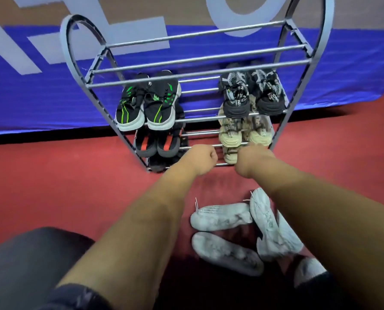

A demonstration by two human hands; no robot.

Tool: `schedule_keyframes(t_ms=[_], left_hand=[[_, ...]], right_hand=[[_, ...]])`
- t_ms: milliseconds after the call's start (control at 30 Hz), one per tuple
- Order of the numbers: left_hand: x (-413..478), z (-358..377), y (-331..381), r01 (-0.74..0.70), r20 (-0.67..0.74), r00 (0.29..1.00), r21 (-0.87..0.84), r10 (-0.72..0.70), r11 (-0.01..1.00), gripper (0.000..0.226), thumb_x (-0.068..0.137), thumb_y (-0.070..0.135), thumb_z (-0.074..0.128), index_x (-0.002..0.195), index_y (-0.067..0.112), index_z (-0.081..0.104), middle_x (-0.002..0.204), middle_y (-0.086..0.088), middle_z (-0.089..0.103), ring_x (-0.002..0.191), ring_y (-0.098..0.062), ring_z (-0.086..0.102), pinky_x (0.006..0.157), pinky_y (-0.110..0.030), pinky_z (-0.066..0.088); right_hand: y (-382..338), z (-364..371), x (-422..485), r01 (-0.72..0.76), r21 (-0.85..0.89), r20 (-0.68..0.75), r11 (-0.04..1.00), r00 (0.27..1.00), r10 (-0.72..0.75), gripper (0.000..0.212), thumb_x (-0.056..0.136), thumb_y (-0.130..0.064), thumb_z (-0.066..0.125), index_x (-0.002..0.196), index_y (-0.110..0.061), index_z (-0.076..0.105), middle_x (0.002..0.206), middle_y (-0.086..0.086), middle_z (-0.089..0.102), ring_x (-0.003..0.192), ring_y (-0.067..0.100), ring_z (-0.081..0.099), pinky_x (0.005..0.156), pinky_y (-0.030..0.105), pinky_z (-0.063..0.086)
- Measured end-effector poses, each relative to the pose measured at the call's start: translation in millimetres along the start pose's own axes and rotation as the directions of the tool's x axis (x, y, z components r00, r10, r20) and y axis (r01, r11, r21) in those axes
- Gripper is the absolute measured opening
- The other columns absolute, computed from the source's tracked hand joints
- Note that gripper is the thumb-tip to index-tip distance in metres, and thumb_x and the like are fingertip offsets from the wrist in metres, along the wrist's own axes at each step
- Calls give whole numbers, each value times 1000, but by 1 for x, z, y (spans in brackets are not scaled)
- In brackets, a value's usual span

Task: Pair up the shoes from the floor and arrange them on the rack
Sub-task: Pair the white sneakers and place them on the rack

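A grey metal shoe rack [186, 35] with rounded side frames stands on the red floor. On it sit a black-and-green pair [148, 104], a black-and-grey patterned pair [251, 95], a black-and-red pair [157, 144] and a beige pair [244, 133]. Lower down, a beige shoe [229, 156] and a dark shoe [158, 163] show partly. My left hand [203, 155] is a closed fist at the low front bars, with nothing visible in it. My right hand [252, 157] is blurred beside the low beige shoe, its fingers hidden. Several pale grey shoes [222, 217] lie on the floor under my forearms.
A blue banner with pale letters [52, 92] hangs behind the rack. My dark-clothed knee [30, 260] fills the lower left. Red carpet [63, 175] stretches to the left and right of the rack.
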State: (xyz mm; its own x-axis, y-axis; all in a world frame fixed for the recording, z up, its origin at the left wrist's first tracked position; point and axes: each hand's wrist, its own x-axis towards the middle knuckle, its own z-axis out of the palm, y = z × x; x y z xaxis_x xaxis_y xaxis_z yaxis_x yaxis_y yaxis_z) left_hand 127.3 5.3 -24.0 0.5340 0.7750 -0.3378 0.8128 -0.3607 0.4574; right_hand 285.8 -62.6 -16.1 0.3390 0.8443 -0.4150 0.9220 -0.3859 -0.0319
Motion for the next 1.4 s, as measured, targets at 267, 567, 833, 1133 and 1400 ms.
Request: schedule_keyframes(t_ms=[267, 567, 833, 1133, 1400], left_hand=[[-41, 156, -91, 482, 218, 856, -8, -468, 876, 36, 95, 25, 63, 124, 4, 69, 126, -13, 71, 114, -33, 69, 91, -37, 56], [-97, 207, -119, 600, 394, 753, -84, -527, 795, 32, 101, 32, 64, 131, 22, 60, 114, -2, 63, 99, -25, 60, 80, -27, 38], [-75, 221, -136, 710, 411, 667, -604, -621, 363, 9, 106, 15, 59, 98, 20, 58, 114, -9, 70, 103, -29, 71, 79, -45, 61], [-29, 186, -173, 478, 93, 715, -789, -693, 387, 14, 100, 16, 64, 88, 17, 72, 87, -6, 73, 82, -23, 65, 78, -40, 57], [-31, 178, -176, 746, 269, 630, -471, -728, 471, 37, 102, 20, 57, 134, 2, 61, 124, -17, 68, 113, -38, 69, 91, -38, 56]], right_hand=[[13, 149, -15, 46, -21, 333, 999, 942, -37, 35, 104, -24, 52, 131, -10, 69, 135, 13, 67, 126, 31, 63, 93, 37, 52], [17, 221, -17, 94, -20, 344, 995, 936, -81, 55, 91, -20, 56, 146, -17, 54, 145, 11, 41, 123, 37, 60, 101, 46, 54], [14, 223, -3, 198, -159, 326, 967, 935, -137, 47, 100, -9, 46, 147, -12, 51, 157, 16, 34, 128, 35, 60, 98, 44, 52], [5, 232, 14, 71, 209, 178, 975, 978, -110, 30, 103, -20, 55, 125, -3, 65, 121, 18, 69, 113, 37, 65, 90, 34, 48], [-14, 246, 4, 136, 347, 177, 928, 962, -207, 26, 97, -31, 66, 117, -16, 69, 116, 15, 68, 109, 33, 65, 89, 33, 46]])
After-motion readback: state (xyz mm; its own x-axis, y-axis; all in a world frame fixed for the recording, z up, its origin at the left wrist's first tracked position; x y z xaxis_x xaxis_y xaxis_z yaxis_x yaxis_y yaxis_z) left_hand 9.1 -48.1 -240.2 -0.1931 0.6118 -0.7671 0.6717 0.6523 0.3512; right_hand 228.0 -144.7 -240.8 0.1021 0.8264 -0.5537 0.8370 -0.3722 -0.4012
